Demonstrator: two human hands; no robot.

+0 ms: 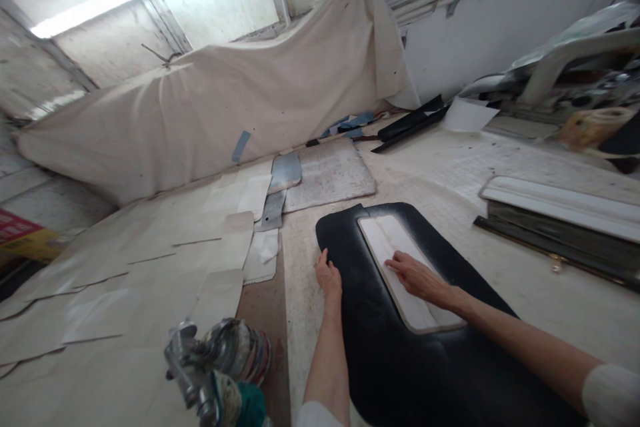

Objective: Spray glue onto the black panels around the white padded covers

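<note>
**Right hand on white panel**

The white panel [385,240] lies on the black sheet [370,320], which is spread over the tabletop [440,180]. The right hand's [425,280] fingers [406,265] bunch on the panel; whether they grip, I cannot tell. The left hand [329,273] is at the sheet's left edge; whether its fingers pinch the edge is unclear. Pale sheets [227,240] and a spray gun [187,363] sit farther left.
</note>
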